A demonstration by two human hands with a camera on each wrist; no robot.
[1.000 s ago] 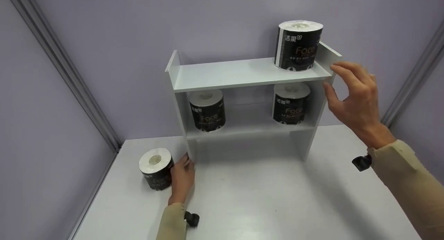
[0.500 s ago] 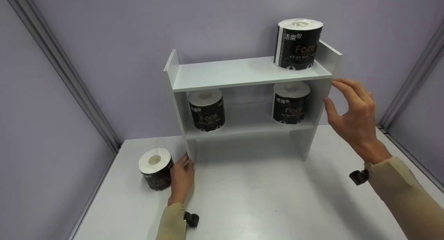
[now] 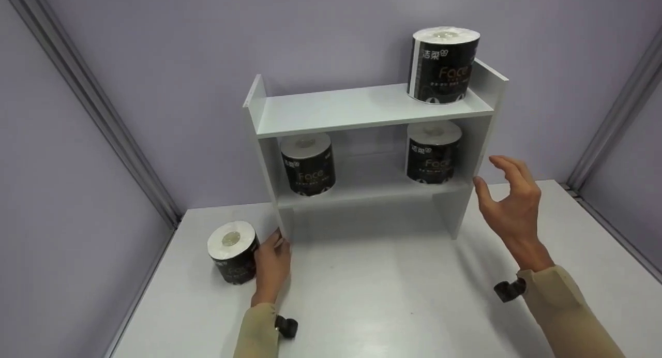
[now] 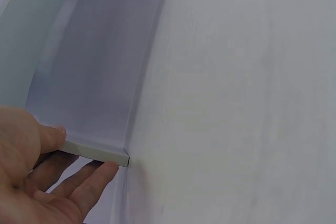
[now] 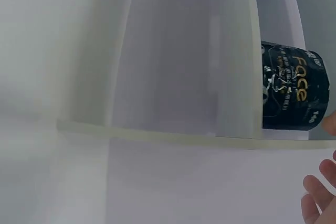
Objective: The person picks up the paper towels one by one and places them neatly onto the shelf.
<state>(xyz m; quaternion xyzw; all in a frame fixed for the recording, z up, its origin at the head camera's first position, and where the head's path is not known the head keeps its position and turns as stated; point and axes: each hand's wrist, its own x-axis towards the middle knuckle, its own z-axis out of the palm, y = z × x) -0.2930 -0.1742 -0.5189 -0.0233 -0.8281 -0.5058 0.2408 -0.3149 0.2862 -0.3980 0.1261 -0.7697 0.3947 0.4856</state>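
A white two-tier shelf (image 3: 357, 109) stands on the white table. My left hand (image 3: 272, 267) pinches the foot of its left side panel; the left wrist view shows thumb and fingers on either side of the panel edge (image 4: 100, 155). Beside the right panel, my right hand (image 3: 512, 208) is held in a loose C with nothing gripped, thumb tip close to the panel's front edge; whether it touches cannot be told. One black-wrapped toilet roll (image 3: 445, 71) stands on the top board. Two more, a left roll (image 3: 309, 169) and a right roll (image 3: 432, 159), stand on the middle board.
Another black-wrapped toilet roll (image 3: 235, 262) stands on the table (image 3: 372, 301), left of the shelf and right against my left hand. Behind the shelf rises a pale back wall (image 3: 331, 32). Side walls with metal frame posts (image 3: 103, 109) border the table.
My right hand has come down along the right panel, from near the top board to about the middle board's height. The left hand, shelf and rolls have stayed in place.
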